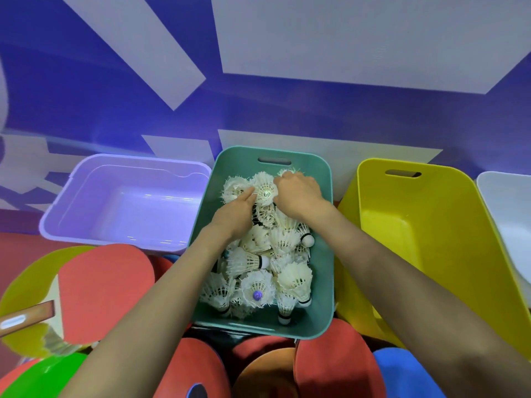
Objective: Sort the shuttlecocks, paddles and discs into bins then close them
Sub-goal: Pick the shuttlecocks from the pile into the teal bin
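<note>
**Blue-and-white backdrop, both hands in the teal bin**

The teal bin [241,165] sits between the purple bin [86,196] and the yellow bin [431,211], heaped with shuttlecocks [258,262]. Left hand [234,215]: fingers straight, tips touching a feather skirt near the bin's far edge. Right hand [298,193]: curled knuckles-up on the pile there, fingertips hidden, so I can't tell if it grips. The shuttlecocks are probably very light with brittle, snaggy feathers; lift them by the cork. Paddles [106,288] lie outside.

sports storage corner: coloured bins [416,202], paddles [106,285], blue-white wall [258,116].
</note>
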Tool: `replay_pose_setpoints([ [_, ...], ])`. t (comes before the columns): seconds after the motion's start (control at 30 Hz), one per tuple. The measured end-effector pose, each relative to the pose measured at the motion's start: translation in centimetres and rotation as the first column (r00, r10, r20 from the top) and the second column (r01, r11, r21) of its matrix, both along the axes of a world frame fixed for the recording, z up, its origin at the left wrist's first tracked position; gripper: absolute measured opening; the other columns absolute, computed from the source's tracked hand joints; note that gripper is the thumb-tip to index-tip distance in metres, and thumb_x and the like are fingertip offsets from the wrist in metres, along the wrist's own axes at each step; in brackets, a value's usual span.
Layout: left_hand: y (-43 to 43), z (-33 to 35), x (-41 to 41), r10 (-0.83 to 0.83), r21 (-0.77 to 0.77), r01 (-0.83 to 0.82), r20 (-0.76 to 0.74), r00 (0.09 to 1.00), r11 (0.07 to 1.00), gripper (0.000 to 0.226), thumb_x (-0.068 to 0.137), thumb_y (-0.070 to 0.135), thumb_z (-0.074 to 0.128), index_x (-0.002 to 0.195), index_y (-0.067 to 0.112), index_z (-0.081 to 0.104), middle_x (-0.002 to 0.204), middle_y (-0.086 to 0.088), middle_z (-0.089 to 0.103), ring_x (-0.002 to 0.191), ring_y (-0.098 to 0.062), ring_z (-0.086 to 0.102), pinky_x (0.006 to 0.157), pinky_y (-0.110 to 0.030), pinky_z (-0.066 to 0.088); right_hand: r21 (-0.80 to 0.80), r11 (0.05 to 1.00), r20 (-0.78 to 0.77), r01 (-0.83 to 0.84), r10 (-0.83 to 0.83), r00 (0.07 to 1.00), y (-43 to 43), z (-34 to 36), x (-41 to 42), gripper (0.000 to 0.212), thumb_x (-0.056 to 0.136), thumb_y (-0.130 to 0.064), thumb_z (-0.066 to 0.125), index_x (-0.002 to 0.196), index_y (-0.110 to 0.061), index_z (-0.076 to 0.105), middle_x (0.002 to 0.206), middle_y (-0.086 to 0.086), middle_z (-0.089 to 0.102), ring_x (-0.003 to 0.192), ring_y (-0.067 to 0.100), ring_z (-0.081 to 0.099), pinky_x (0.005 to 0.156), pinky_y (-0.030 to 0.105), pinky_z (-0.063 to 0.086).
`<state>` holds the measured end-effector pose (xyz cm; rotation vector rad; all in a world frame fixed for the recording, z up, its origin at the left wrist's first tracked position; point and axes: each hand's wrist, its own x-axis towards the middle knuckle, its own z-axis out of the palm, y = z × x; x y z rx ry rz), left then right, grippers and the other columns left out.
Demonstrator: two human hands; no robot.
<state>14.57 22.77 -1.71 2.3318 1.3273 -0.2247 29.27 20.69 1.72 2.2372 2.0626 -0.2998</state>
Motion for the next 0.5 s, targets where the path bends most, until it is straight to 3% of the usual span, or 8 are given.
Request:
replay_pose_setpoints([
  [0.1, -0.8, 1.1, 0.3, -0.03, -0.045, 0.029, -0.037, 0.999, 0.999, 0.056, 0.094, 0.003, 0.036, 0.148, 0.016, 0.024, 0.159, 0.003, -0.001, 0.14, -0.022, 0.028, 0.11, -0.038, 0.032, -0.128, 0.992, -0.025, -0.022, 0.019, 1.0, -1.2, -0.3, 0.4, 0.039, 0.092, -0.015, 0.05, 0.131, -0.01, 0.043, 0.127, 0.011, 0.05, 0.118, 0.028, 0.046, 0.09, 0.039, 0.042],
  [0.2, -2.2, 2.9, 0.1, -0.007, 0.018, 0.007, 0.009, 1.0, 1.0, 0.05, 0.096, 0.017, 0.044, 0.144, 0.021, 0.032, 0.159, 0.0, 0.006, 0.138, -0.025, 0.031, 0.108, -0.041, 0.035, -0.108, 0.992, -0.094, -0.063, 0.053, 0.994, -2.0, 0.4, 0.8, 0.049, 0.092, -0.021, 0.052, 0.138, -0.013, 0.036, 0.139, 0.01, 0.041, 0.127, 0.03, 0.039, 0.102, 0.044, 0.038],
  [0.37, -5.9, 5.5, -0.9, 0.059, 0.127, -0.071, 0.09, 0.994, 0.989, 0.046, 0.095, 0.028, 0.05, 0.139, 0.021, 0.041, 0.153, 0.0, 0.025, 0.134, -0.024, 0.036, 0.101, -0.04, 0.038, 0.131, 0.99, -0.225, -0.046, 0.075, 0.971, -5.9, 3.3, 1.0, 0.047, 0.092, -0.02, 0.051, 0.137, -0.016, 0.041, 0.14, 0.007, 0.043, 0.129, 0.027, 0.038, 0.104, 0.041, 0.035],
  [0.5, -10.7, 6.7, -1.1, 0.086, 0.206, -0.162, 0.336, 0.938, 0.965, 0.035, 0.092, 0.024, 0.054, 0.126, 0.018, 0.054, 0.138, 0.001, 0.046, 0.122, -0.02, 0.047, 0.096, -0.037, 0.043, 0.355, 0.933, -0.339, -0.064, 0.193, 0.921, -11.2, 5.4, 1.1, 0.038, 0.092, -0.023, 0.054, 0.129, -0.015, 0.051, 0.131, 0.003, 0.05, 0.123, 0.023, 0.044, 0.102, 0.04, 0.038],
])
